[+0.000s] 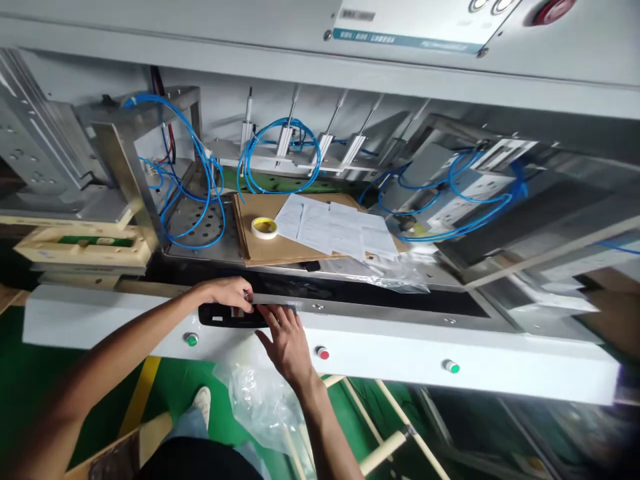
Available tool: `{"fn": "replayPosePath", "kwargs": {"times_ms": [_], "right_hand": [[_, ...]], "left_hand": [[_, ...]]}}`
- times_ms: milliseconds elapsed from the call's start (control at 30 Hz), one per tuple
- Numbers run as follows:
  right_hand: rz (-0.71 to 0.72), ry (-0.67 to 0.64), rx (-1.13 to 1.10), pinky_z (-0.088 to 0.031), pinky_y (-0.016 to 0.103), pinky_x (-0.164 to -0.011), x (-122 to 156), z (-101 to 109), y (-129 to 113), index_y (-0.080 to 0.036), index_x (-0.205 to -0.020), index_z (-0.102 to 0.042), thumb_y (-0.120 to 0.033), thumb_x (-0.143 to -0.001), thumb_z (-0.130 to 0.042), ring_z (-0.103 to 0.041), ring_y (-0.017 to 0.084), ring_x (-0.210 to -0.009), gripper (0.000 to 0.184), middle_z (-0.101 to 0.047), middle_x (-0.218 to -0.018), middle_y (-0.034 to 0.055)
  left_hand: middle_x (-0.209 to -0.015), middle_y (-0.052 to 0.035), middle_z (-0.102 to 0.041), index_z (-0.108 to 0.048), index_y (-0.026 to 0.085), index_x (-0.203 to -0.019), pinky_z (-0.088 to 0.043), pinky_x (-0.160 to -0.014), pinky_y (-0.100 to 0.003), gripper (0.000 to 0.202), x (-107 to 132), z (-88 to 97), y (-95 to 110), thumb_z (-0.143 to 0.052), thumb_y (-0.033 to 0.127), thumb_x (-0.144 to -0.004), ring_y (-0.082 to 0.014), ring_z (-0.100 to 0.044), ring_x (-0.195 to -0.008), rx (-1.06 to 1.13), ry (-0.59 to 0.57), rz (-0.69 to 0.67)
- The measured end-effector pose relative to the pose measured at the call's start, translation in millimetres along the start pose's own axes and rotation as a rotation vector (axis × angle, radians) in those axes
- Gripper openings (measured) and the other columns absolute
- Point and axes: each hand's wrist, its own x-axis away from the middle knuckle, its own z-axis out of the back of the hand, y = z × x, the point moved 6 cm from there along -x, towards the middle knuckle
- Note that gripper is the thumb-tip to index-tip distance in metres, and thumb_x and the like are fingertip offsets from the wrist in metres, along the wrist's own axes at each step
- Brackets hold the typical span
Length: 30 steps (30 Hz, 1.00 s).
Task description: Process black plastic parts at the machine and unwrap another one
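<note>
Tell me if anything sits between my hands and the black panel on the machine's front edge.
Nothing visible does. The left hand rests on the black panel at its top edge, and the right hand touches its right end.

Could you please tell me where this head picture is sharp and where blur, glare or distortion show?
Head view: the left hand and right hand at the black part are fairly sharp, as is the tape roll; the right edge is smeared with blur; the white front panel bows, a wide-angle effect; the plastic bag shows mild glare; light is soft.
</note>
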Motion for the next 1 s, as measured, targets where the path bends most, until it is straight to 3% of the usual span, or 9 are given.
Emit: {"fn": "replayPosePath", "kwargs": {"times_ms": [133, 233, 367, 533, 667, 833, 1000], "right_hand": [[-0.043, -0.01, 0.006, -0.051, 0.041, -0.085, -12.0, -14.8, 10.2, -0.028, -0.146, -0.063, -0.019, -0.094, -0.076, -0.066, 0.029, -0.104, 0.054, -0.074, -0.121, 0.0099], [-0.042, -0.025, -0.037, -0.048, 0.039, -0.084, -16.2, -16.7, 10.7, -0.028, -0.129, -0.073, -0.017, -0.094, -0.075, -0.066, 0.026, -0.1, 0.037, -0.074, -0.113, 0.0075], [-0.007, -0.02, -0.089, -0.045, 0.037, -0.08, -14.9, -17.6, 8.3, -0.026, -0.107, -0.078, -0.016, -0.098, -0.07, -0.063, 0.022, -0.09, 0.015, -0.074, -0.097, 0.004], [0.012, 0.054, -0.12, -0.043, 0.037, -0.08, -5.6, -17.2, 12.4, -0.024, -0.105, -0.079, -0.017, -0.103, -0.063, -0.06, 0.022, -0.088, 0.017, -0.074, -0.095, 0.0046], [0.012, 0.1, -0.173, -0.043, 0.037, -0.079, -0.2, -5.8, 16.3, -0.024, -0.104, -0.079, -0.019, -0.104, -0.061, -0.061, 0.022, -0.089, 0.019, -0.074, -0.094, 0.0055], [0.044, 0.194, -0.173, -0.043, 0.038, -0.08, 9.3, 21.3, 14.1, -0.024, -0.105, -0.078, -0.018, -0.104, -0.062, -0.062, 0.022, -0.088, 0.017, -0.074, -0.095, 0.0057], [0.104, 0.172, -0.173, -0.043, 0.038, -0.076, 22.4, 26.5, 14.5, -0.024, -0.12, -0.076, -0.016, -0.104, -0.059, -0.062, 0.023, -0.087, 0.024, -0.074, -0.095, 0.0057]], "left_hand": [[-0.069, -0.0001, -0.074, -0.076, 0.019, -0.079, -0.041, -0.057, -0.025, 0.015, -17.3, 19.6, -5.5, -0.077, 0.035, -0.079, -0.0171, -0.065, -0.063, -0.141, 0.071, -0.063], [-0.069, -0.0017, -0.072, -0.074, 0.02, -0.072, -0.043, -0.065, -0.027, 0.025, -20.3, 31.9, -8.3, -0.071, 0.037, -0.09, -0.0182, -0.064, -0.067, -0.248, 0.232, -0.095], [-0.088, -0.0073, -0.078, -0.076, 0.022, -0.075, -0.049, -0.081, -0.031, 0.023, -20.8, 40.1, -12.3, -0.07, 0.034, -0.095, -0.0241, -0.072, -0.086, -0.341, 0.447, -0.083], [-0.101, -0.006, -0.082, -0.081, 0.026, -0.089, -0.052, -0.091, -0.032, 0.013, -15.6, 39.0, -16.9, -0.081, 0.039, -0.09, -0.0259, -0.074, -0.1, -0.376, 0.578, -0.045], [-0.113, -0.0066, -0.082, -0.081, 0.026, -0.104, -0.051, -0.092, -0.032, 0.024, -2.9, 45.5, -19.4, -0.079, 0.048, -0.092, -0.0259, -0.074, -0.106, -0.364, 0.708, -0.009], [-0.094, -0.0042, -0.081, -0.081, 0.026, -0.082, -0.049, -0.097, -0.033, 0.011, -4.4, 45.8, -18.7, -0.085, 0.034, -0.088, -0.0238, -0.072, -0.097, -0.376, 0.738, -0.034], [-0.095, -0.0045, -0.076, -0.08, 0.025, -0.078, -0.048, -0.101, -0.033, 0.012, -8.0, 41.4, -13.1, -0.091, 0.028, -0.081, -0.0236, -0.069, -0.101, -0.336, 0.761, -0.083]]}}
